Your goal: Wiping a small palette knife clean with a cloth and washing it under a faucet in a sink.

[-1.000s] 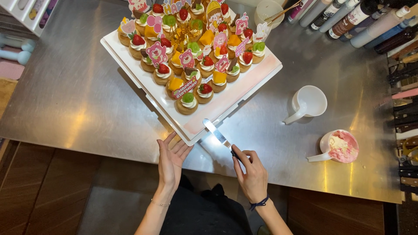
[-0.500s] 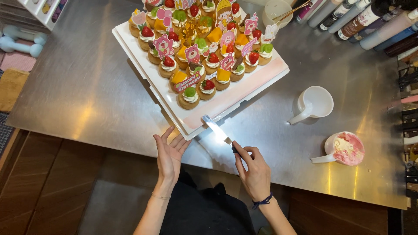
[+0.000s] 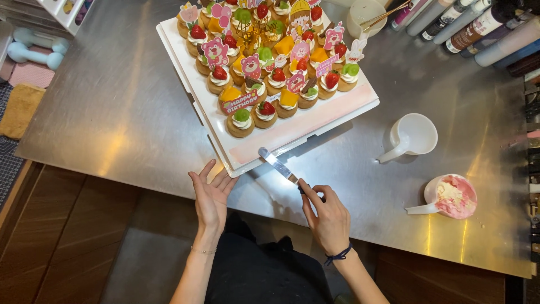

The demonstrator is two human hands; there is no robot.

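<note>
Holding a palette knife (image 3: 278,167) by its dark handle, the right hand (image 3: 326,217) has its fingers closed around the grip, and the shiny blade points up and to the left so that its tip meets the near edge of a white square board (image 3: 304,126). That board sits on a steel table (image 3: 112,112) and is turned so one corner faces the person. On it stands a cluster of small cream puffs (image 3: 270,62) topped with strawberries, green grapes and orange fruit pieces, with pink bear-shaped paper toppers stuck among them. The left hand (image 3: 211,194) is spread flat, fingers apart, holding nothing; its fingertips lie just beside the board's nearest corner, and whether they touch it I cannot tell. To the right of the board stands a white cup (image 3: 413,136) with a handle, and nearer the table edge a small bowl (image 3: 450,197) smeared with pink cream. A dark band circles the right wrist.
</note>
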